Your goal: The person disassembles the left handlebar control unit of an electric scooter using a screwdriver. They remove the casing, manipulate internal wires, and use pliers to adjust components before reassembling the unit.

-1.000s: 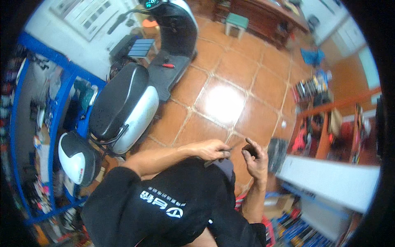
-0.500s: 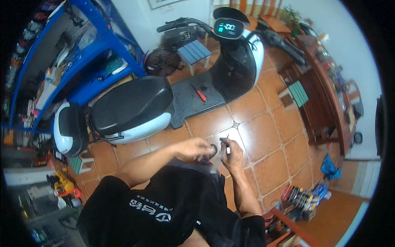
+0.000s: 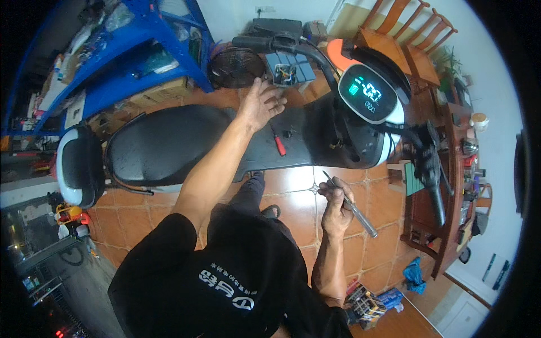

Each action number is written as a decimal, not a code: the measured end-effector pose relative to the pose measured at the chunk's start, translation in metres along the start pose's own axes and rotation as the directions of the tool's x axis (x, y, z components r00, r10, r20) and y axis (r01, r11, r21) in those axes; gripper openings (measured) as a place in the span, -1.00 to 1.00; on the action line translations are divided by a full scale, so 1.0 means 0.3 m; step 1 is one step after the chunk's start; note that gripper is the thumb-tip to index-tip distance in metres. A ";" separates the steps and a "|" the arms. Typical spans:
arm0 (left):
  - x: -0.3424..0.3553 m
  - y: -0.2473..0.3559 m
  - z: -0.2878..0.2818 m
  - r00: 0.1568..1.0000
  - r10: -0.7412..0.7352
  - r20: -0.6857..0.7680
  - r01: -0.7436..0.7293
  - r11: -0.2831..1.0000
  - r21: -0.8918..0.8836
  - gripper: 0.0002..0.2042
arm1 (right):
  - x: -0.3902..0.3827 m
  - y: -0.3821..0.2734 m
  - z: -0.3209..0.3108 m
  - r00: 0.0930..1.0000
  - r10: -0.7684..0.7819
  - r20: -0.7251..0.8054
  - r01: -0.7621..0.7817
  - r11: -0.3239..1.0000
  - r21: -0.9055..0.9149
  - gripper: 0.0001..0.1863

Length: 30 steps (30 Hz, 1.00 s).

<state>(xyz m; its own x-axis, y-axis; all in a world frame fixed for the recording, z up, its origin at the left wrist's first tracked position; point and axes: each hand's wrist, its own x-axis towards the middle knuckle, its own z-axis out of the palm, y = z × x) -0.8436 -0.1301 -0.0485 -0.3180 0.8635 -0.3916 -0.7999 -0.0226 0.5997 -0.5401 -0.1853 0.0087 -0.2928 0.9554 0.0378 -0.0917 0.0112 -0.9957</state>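
Gripping a slim metal tool (image 3: 357,213) in the right hand (image 3: 337,213), four o'clock from centre. Spreading the left hand (image 3: 261,108) wide at twelve, over the scooter (image 3: 169,142), near a red screwdriver (image 3: 280,147).

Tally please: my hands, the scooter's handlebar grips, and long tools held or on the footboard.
Bare left hand and bare right hand: 2
Black cylindrical handlebar grips: 2
Red-handled screwdriver and slim grey metal tool: 2
Total: 6
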 end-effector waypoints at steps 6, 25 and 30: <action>0.154 0.009 0.032 0.958 -0.126 0.259 0.199 0.940 -0.277 -0.41 | 0.331 -0.070 0.228 0.997 0.014 0.078 -0.006 0.995 -0.101 -0.65; 0.147 0.040 0.096 0.988 0.084 0.132 -0.042 0.955 -0.295 -0.60 | 0.736 0.047 0.441 0.882 -0.308 0.358 0.424 0.850 -0.314 -0.83; 0.140 0.037 0.129 0.988 0.130 0.078 -0.109 0.967 -0.229 -0.60 | 0.713 0.080 0.422 0.939 -0.233 0.252 0.304 0.906 -0.293 -0.81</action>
<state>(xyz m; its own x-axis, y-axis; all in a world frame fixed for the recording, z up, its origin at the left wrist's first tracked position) -0.8462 -0.0746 -0.0314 -0.3786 0.8900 -0.2541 -0.8553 -0.2316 0.4634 -0.7253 -0.0179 0.0037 -0.4933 0.8205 0.2889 0.1073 0.3869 -0.9158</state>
